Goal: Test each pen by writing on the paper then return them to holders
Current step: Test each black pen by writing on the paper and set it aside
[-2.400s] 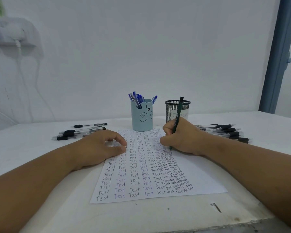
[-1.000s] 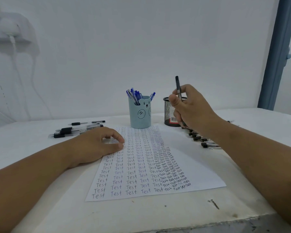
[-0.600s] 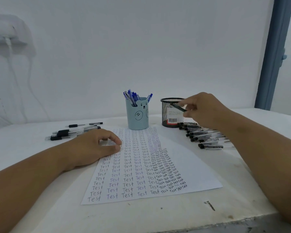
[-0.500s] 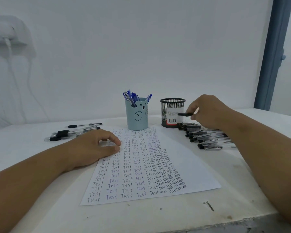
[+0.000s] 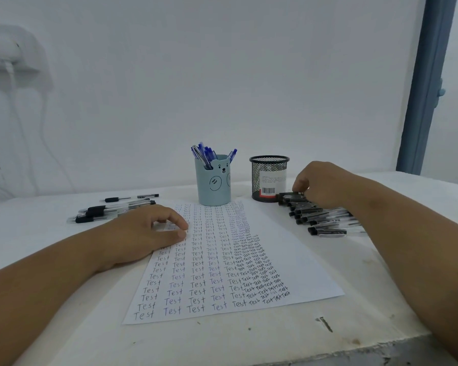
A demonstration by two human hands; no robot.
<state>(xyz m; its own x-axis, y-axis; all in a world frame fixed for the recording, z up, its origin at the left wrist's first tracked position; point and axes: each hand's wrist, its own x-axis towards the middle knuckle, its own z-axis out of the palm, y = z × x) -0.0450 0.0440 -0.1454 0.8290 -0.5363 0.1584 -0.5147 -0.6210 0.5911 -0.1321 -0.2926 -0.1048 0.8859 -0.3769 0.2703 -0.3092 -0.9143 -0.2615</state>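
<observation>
Many light, slick clear-barrelled black-capped pens lie under my curled right hand, grasp unclear; left hand loosely presses the written white paper sheet.

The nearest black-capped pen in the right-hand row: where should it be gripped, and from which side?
Pinch that pen on its clear barrel, coming from above. It lies flat, cap toward the paper, neighbours only on its far side.

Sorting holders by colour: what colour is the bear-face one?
Light blue bear-face holder, head view.
</observation>
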